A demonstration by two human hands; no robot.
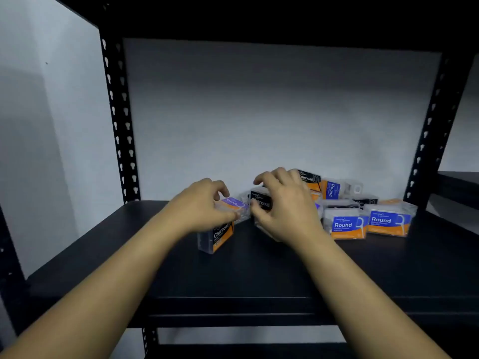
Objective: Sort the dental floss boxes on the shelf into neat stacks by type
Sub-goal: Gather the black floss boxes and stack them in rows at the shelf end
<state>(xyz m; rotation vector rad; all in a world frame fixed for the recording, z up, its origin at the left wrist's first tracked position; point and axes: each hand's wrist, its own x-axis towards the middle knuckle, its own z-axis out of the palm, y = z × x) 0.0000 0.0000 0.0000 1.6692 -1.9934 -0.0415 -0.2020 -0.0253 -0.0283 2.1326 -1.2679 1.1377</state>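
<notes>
Black shelf [259,275] | left hand [204,203] pinches Smooth box [234,204] | right hand [287,206] grips Charcoal box [261,200]

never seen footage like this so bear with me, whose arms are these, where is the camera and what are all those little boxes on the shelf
There is no machine here. The arms belong to a person wearing a wide-angle camera on the head, so this single picture looks forward and down at their own hands.

They reach onto a black metal shelf holding small clear boxes of dental floss picks. The left hand grips a purple Smooth box, just above a black Charcoal box standing on the shelf. The right hand holds another Charcoal box. To the right sit two blue Round boxes side by side, with a loose pile of more boxes behind them, still unsorted.
</notes>
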